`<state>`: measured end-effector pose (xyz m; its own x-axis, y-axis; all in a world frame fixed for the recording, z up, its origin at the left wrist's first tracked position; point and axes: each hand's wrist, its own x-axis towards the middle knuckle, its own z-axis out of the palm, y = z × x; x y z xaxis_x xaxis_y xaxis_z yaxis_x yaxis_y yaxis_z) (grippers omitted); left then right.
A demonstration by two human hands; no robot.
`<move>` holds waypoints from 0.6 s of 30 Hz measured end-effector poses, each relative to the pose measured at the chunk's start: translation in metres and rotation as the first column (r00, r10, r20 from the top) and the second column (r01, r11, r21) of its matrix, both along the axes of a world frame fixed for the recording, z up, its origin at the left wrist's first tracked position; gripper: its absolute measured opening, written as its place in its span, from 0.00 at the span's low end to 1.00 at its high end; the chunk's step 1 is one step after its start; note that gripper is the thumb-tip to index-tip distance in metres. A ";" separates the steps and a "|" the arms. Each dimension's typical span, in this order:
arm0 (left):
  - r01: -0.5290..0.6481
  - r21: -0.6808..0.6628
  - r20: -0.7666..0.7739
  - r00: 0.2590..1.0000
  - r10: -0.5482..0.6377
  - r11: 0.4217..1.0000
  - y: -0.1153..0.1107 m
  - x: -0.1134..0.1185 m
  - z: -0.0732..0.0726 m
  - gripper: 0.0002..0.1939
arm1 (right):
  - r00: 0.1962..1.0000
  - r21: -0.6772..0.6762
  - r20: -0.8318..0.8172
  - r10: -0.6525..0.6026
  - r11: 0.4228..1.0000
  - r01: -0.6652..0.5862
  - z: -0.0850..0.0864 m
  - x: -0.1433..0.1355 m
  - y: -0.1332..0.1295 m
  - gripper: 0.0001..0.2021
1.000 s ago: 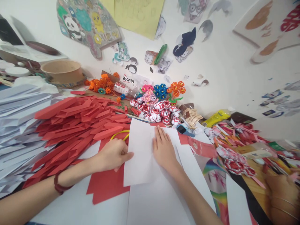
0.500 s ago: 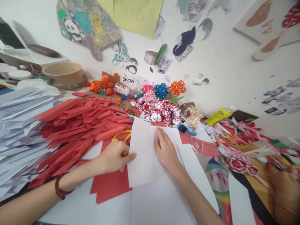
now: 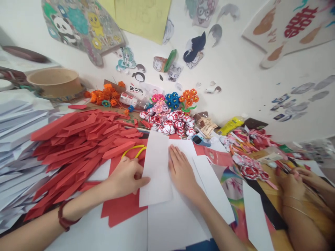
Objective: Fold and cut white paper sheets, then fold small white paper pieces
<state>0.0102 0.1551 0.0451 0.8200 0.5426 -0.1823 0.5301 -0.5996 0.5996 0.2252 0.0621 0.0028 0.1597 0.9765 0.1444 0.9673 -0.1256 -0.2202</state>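
Note:
A white sheet (image 3: 158, 170) lies folded over, its left part raised above the white paper (image 3: 172, 223) beneath. My left hand (image 3: 131, 176) pinches the left edge of the folded part between thumb and curled fingers. Flat on the paper just right of the folded part lies my right hand (image 3: 181, 169), fingers stretched out and close together. Red sheets (image 3: 120, 212) show under my left hand, beside yellow scissor handles (image 3: 136, 149).
Folded red strips (image 3: 75, 139) and white strips (image 3: 21, 139) pile up at left. Paper flowers (image 3: 170, 122) stand by the wall, near a blue watch (image 3: 198, 139). At right, another person's hands (image 3: 295, 181) work over a wooden surface.
The view has shifted right, bringing the other person's hands further into sight. My right hand has moved slightly down along the fold; my left hand keeps its hold.

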 end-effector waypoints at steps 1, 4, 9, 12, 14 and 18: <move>0.004 -0.007 0.002 1.000 -0.004 1.000 0.000 0.000 0.001 0.26 | 1.000 0.003 0.004 -0.002 1.000 0.002 0.000 0.000 0.000 0.26; 0.026 -0.043 -0.009 1.000 -0.027 0.999 0.000 -0.001 0.002 0.27 | 1.000 0.015 0.015 -0.004 1.000 0.004 0.000 -0.001 0.000 0.26; 0.042 -0.091 0.006 0.999 -0.041 0.995 -0.001 -0.002 0.000 0.29 | 1.000 0.025 0.017 -0.004 1.000 0.004 0.000 -0.002 -0.001 0.26; 0.037 -0.104 0.014 0.999 -0.036 0.994 -0.003 -0.003 0.000 0.29 | 1.000 0.017 0.019 -0.008 1.000 0.008 0.000 -0.001 -0.001 0.26; 0.032 -0.108 0.009 0.999 -0.031 0.994 -0.003 -0.002 0.001 0.29 | 1.000 0.008 0.023 -0.006 1.000 0.006 0.001 0.000 0.000 0.26; 0.046 -0.125 0.009 0.999 -0.046 0.991 -0.002 -0.002 0.002 0.28 | 1.000 -0.007 0.028 -0.001 1.000 0.001 0.001 0.000 0.000 0.26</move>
<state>0.0077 0.1531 0.0467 0.8448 0.4776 -0.2414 0.5000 -0.5436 0.6742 0.2253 0.0622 0.0037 0.1570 0.9773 0.1420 0.9728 -0.1283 -0.1926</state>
